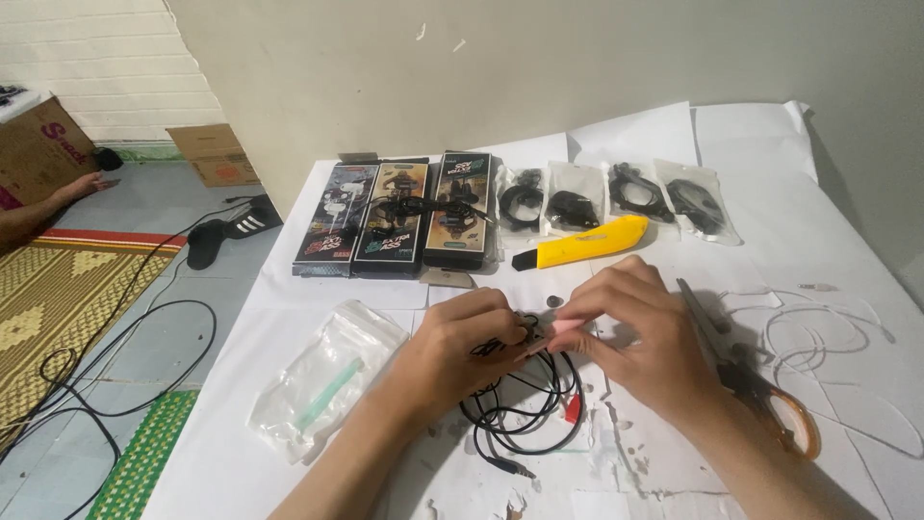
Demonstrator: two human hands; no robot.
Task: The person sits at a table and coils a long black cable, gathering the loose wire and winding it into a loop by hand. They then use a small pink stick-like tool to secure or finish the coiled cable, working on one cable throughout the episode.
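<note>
My left hand (460,347) and my right hand (630,332) meet over the middle of a white paper-covered table (828,212). Both pinch a small dark part (532,332) at the end of a black cable (525,414), which coils in loops under my hands and ends in a plug near the table's front. The fingertips hide most of the small part. A yellow utility knife (582,245) lies just beyond my hands. Scissors with orange handles (760,385) lie to the right of my right wrist.
Three dark printed boxes (399,217) and several clear bags holding black cables (616,197) line the far edge. An empty clear plastic bag (322,380) lies at left, a white cable (828,332) at right. Black cords, sandals and mats cover the floor at left, where another person's hand rests.
</note>
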